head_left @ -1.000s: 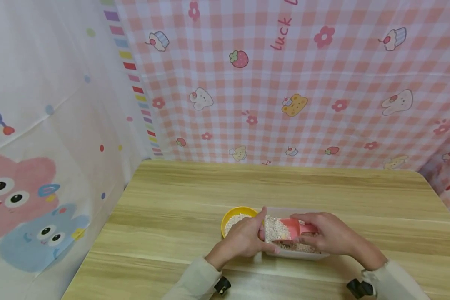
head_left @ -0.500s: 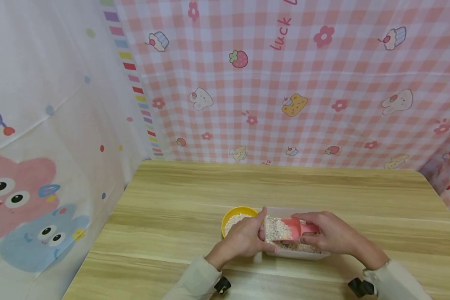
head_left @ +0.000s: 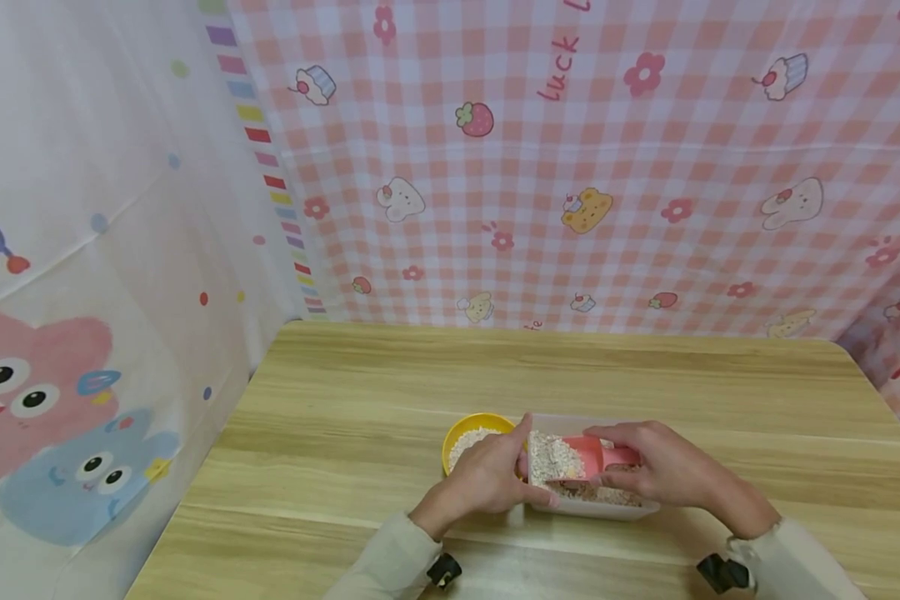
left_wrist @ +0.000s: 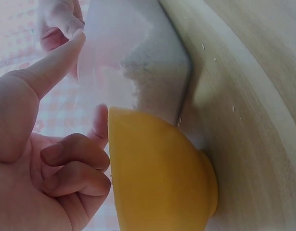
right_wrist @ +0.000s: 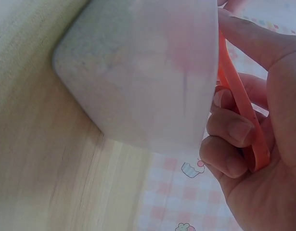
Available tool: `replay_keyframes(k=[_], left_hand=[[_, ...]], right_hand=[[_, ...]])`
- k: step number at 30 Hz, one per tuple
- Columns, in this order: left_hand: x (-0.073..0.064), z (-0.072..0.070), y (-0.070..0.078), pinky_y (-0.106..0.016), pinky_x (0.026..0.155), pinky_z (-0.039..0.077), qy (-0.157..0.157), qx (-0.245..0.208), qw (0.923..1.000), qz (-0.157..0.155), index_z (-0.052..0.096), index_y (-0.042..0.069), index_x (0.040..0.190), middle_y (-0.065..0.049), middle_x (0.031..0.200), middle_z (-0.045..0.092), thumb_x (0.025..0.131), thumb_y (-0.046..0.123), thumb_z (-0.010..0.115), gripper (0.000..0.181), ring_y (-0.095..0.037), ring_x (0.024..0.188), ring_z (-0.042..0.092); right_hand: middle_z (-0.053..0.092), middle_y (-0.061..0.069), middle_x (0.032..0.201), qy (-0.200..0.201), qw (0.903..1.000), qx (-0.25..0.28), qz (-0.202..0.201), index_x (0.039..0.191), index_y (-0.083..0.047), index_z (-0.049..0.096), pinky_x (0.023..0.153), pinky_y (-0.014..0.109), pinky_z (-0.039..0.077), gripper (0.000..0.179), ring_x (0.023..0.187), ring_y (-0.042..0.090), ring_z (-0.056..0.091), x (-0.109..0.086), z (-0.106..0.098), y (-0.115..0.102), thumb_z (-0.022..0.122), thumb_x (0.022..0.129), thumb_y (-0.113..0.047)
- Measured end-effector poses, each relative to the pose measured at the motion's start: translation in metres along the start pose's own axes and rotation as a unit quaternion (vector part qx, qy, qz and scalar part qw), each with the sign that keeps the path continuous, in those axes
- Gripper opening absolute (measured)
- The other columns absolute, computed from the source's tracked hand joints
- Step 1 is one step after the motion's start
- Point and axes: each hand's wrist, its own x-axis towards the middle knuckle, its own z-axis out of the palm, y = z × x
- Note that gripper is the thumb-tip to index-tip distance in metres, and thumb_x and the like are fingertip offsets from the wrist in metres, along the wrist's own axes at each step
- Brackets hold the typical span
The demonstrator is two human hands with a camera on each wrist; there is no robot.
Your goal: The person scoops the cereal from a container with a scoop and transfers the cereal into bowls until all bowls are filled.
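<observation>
In the head view a translucent plastic box holds pale flakes that look like oats. My left hand grips its left end, thumb on the near side and a finger on the far side. A pink-red scoop, heaped with oat flakes, lies tilted inside the box toward that end. My right hand holds the scoop; the right wrist view shows fingers curled round its orange-looking handle. A yellow bowl of similar flakes stands just left of the box, partly behind my left hand, whose curled fingers are close to its rim.
The wooden table extends around the box and bowl. A few loose flakes lie on it near the bowl. Behind the table hangs a pink checked cloth, with a white printed cloth at the left.
The scoop and my right hand have shifted very slightly to the right. My left hand, the box and the bowl stay in place.
</observation>
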Motion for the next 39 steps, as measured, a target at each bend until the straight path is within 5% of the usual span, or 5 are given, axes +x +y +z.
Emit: replay_keyframes(k=[11,24,32,39], left_hand=[[-0.009,-0.014,-0.014,-0.022,0.061,0.041,0.056,-0.058,0.9963,0.029,0.048,0.012,0.146,0.005,0.088,0.059,0.083,0.046,0.078,0.078,-0.006,0.061,0.043],[-0.025,-0.029,-0.043,-0.027,0.068,0.042,0.124,-0.104,0.9865,0.025,0.055,0.015,0.139,-0.006,0.108,0.058,0.087,0.040,0.075,0.062,-0.019,0.083,0.050],[-0.029,-0.032,-0.065,-0.025,0.067,0.042,0.133,-0.120,0.9835,0.027,0.053,0.015,0.141,-0.010,0.118,0.055,0.086,0.040,0.076,0.065,-0.020,0.083,0.049],[-0.032,-0.032,-0.080,-0.032,0.077,0.046,0.096,-0.115,0.9887,0.013,0.042,0.018,0.150,-0.011,0.130,0.050,0.082,0.047,0.078,0.082,-0.020,0.098,0.053]], right_hand=[[0.069,-0.003,0.097,-0.009,0.9998,0.013,0.014,0.128,-0.006,0.064,0.055,0.021,0.042,0.050,0.063,-0.001,0.044,0.001,-0.001,-0.001,0.079,0.085,-0.025],[0.070,-0.005,0.096,-0.009,0.9983,0.054,0.017,0.130,-0.006,0.063,0.058,0.021,0.046,0.050,0.062,-0.001,0.048,0.000,-0.002,-0.001,0.077,0.087,-0.028],[0.071,-0.001,0.102,0.003,0.9989,0.048,0.004,0.128,-0.006,0.064,0.061,0.021,0.049,0.049,0.067,-0.001,0.052,-0.001,-0.001,0.001,0.078,0.087,-0.027],[0.070,-0.002,0.100,0.020,0.9992,0.036,0.002,0.128,-0.004,0.064,0.058,0.021,0.046,0.051,0.063,-0.002,0.048,-0.003,0.000,0.004,0.078,0.086,-0.029]])
